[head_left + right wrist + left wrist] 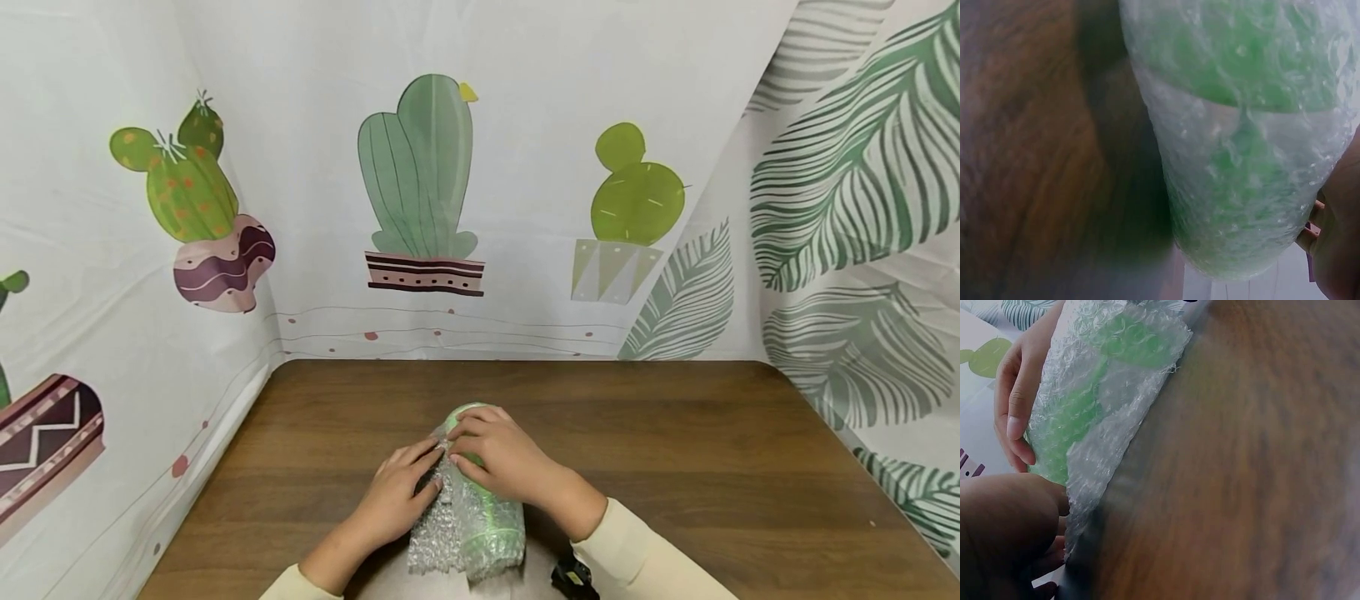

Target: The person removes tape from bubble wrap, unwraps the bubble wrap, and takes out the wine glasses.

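Observation:
A rounded green and clear cylinder [491, 537], wrapped in bubble wrap, lies lengthwise on the table in the head view. My right hand [513, 458] curves over its upper part and grips it, fingertips at its left side. A loose flap of bubble wrap [433, 537] spreads out to the left. On this flap rests my left hand [397, 500], its fingers extended towards the roll's side. The right wrist view shows the wrapped cylinder [1247, 162] close up, tapering towards one end. In the left wrist view, the bubble wrap [1110, 437] has a ragged cut edge.
A small black object [573, 577] with a yellowish mark sits by the right sleeve at the front. Part of a pale surface [393, 581] shows below the wrap. Behind the brown wooden table [675, 433] hangs a white cloth [525, 167] printed with cacti and leaves.

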Motion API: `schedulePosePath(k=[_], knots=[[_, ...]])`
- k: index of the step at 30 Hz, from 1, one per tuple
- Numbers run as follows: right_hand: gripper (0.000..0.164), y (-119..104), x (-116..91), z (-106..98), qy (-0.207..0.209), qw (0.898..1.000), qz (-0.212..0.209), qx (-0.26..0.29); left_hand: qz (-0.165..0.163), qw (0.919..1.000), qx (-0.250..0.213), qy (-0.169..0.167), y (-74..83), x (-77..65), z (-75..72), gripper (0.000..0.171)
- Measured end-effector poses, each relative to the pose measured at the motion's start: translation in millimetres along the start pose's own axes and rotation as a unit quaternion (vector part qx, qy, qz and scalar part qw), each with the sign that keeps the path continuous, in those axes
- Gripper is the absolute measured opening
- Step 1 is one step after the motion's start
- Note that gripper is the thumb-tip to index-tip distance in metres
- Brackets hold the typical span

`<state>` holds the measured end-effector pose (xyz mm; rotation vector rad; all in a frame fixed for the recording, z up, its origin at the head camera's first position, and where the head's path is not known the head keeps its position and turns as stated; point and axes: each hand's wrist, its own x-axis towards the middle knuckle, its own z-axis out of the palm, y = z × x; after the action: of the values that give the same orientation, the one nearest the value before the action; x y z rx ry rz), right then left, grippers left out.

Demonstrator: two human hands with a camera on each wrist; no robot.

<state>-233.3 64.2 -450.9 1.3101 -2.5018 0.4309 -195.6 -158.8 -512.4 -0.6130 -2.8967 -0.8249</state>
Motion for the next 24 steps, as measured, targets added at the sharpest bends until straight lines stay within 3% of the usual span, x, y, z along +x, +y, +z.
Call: schedulePosePath(k=[24], knots=[[0.014,0.7,-0.6,-1.2,0.017,1.0,0.014,-0.022,-0.004,1.0,-0.004,-0.001,1.6,2.3,-1.3,0.049]])
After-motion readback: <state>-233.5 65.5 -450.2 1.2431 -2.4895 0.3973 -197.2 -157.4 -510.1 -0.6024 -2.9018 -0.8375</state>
